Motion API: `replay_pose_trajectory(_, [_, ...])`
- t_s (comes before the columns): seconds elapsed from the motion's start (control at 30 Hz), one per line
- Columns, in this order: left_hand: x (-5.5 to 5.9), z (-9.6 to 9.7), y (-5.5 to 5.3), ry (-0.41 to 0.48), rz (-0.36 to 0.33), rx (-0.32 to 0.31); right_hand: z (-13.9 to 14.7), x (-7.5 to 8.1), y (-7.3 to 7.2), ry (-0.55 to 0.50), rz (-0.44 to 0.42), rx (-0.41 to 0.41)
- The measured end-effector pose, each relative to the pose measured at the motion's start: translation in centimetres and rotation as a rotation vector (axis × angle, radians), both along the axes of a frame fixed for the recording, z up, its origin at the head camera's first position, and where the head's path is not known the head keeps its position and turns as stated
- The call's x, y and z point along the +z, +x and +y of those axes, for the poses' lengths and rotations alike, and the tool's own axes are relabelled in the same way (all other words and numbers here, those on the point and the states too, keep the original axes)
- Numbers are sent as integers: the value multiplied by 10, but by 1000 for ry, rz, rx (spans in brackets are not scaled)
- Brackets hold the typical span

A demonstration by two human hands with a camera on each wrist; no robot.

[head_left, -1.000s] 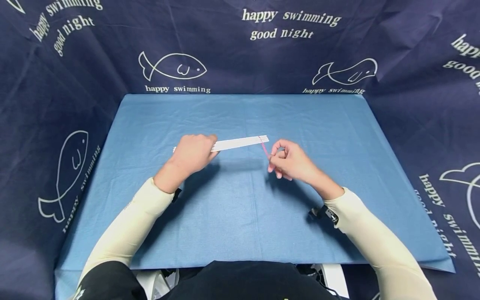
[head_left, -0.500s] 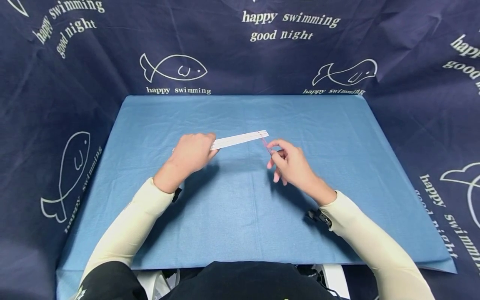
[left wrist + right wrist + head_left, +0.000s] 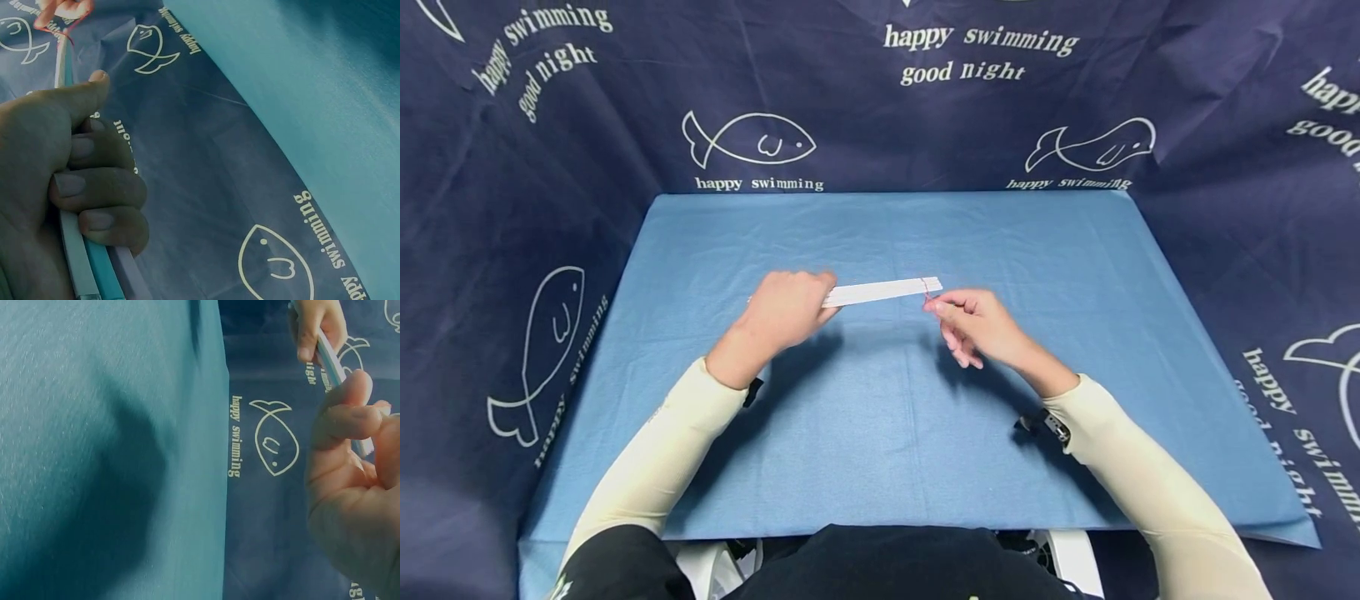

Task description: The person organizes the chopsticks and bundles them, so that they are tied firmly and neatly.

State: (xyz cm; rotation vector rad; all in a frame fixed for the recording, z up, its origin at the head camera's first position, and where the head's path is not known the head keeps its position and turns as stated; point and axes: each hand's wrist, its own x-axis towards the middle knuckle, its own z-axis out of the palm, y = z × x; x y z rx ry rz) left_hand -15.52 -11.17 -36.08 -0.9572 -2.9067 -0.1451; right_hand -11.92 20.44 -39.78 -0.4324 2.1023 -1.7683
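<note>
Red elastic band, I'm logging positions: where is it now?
In the head view, right of centre, the red elastic band crosses the white strips near their right end, pinched by the right hand.

The strips (image 3: 880, 292), slim, straight and white in the head view, lie side by side, held crosswise above the table (image 3: 880, 467) in the left fingers (image 3: 103, 187). A thin red band (image 3: 927, 290) crosses them near their right end, reaching the right fingers (image 3: 958, 296).

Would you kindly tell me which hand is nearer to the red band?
Right. The right hand pinches the red band, while the left hand grips the bundle of strips, well away from it.
</note>
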Motion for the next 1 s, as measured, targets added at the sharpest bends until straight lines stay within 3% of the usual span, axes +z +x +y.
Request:
replay_pose_trajectory(0.2, [-2,-1,-2,-10,8,-74,9,-1,-3,-25,-15,145])
replay_pose_trajectory(0.43, [-4,-2,-3,-41,-31,-163,23,-5,-11,-187,-137,369])
replay_pose_trajectory(0.53, [-5,-3,-3,-57,-55,-183,28,-5,-13,-187,-171,449])
replay_pose_trajectory(0.63, [-4,-4,-3,-46,-64,-181,30,-2,-13,-136,-211,446])
replay_pose_trajectory(0.8, [0,-6,-5,-11,-50,-137,28,1,-12,-77,-291,326])
replay_pose_trajectory(1.0, [2,-4,-6,15,-44,-111,23,-1,-11,53,-249,276])
